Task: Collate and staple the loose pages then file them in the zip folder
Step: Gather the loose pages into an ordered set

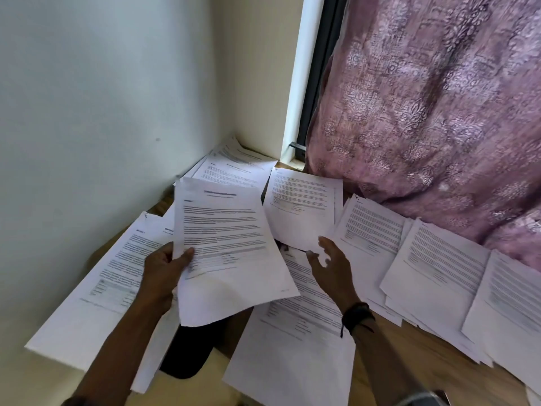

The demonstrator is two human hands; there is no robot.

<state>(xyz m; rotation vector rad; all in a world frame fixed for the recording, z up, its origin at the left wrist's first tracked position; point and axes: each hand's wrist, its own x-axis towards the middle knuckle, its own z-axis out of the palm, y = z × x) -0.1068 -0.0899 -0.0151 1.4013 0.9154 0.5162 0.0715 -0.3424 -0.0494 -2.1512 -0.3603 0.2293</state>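
Observation:
Printed white pages lie spread over a wooden table [415, 358] in overlapping piles. My left hand [162, 273] grips a thin set of pages [228, 247] by its lower left edge and holds it lifted above the table. My right hand [332, 265] hovers open beside that set, fingers spread, just below another page pile [301, 206]. Further piles sit at the left [96, 291], at the far corner [237, 165], in front of me [295, 356] and along the right [439, 268]. No stapler or zip folder is recognisable.
A dark object [190, 353] lies half hidden under the held pages near the table's front. A white wall [87, 112] bounds the left. A purple patterned curtain [439, 98] hangs at the right, touching the far pages. A dark band circles my right wrist [357, 316].

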